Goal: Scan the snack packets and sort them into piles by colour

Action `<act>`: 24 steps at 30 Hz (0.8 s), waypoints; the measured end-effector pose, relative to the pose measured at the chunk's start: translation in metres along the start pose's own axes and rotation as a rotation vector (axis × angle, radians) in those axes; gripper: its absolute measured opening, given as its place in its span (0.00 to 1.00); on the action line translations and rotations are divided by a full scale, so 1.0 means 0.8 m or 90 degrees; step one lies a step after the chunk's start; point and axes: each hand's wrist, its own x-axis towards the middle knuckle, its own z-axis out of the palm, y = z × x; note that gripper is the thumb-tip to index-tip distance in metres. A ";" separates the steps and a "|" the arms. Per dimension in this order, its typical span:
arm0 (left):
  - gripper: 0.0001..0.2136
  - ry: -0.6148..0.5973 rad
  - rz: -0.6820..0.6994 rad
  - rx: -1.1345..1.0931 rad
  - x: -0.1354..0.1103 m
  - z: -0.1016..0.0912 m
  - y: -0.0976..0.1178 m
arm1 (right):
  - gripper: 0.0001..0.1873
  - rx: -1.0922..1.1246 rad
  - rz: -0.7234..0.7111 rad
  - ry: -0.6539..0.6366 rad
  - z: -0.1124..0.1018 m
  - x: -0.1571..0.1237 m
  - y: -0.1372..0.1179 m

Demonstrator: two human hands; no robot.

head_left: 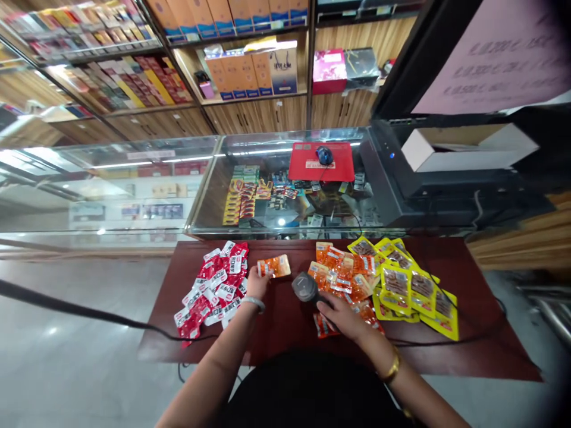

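Note:
My left hand [257, 284] is closed on the near left end of an orange snack packet [277, 266], just over the dark red table. In my right hand [342, 315] is a dark handheld barcode scanner [306, 288], its rounded head pointing left toward that packet, with a gap between them. A pile of orange snack packets [341, 270] lies beyond and partly under my right hand. Left of my left hand spreads a heap of red and white packets [217, 285]. Yellow snack bags [410, 285] are stacked to the right of the orange pile.
Behind the table [285, 333] runs a glass display counter [205, 184], bearing a red mouse pad [298, 163] with a computer mouse [325, 156]. A dark machine [450, 190] with an open white box [446, 156] stands at right. A black cable [134, 324] crosses from the left.

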 end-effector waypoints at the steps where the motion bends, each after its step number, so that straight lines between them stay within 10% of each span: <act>1: 0.17 0.027 0.001 0.041 0.004 -0.006 0.002 | 0.26 -0.003 -0.001 0.002 0.002 -0.001 0.002; 5: 0.33 0.147 0.117 0.312 -0.002 -0.005 0.017 | 0.29 -0.003 0.074 -0.021 0.005 -0.012 0.010; 15: 0.19 -0.159 0.332 0.550 -0.072 0.120 0.046 | 0.27 0.067 0.096 0.045 -0.008 -0.039 0.024; 24: 0.09 -0.216 0.210 0.377 -0.069 0.117 0.031 | 0.28 0.080 0.099 0.055 -0.007 -0.044 0.028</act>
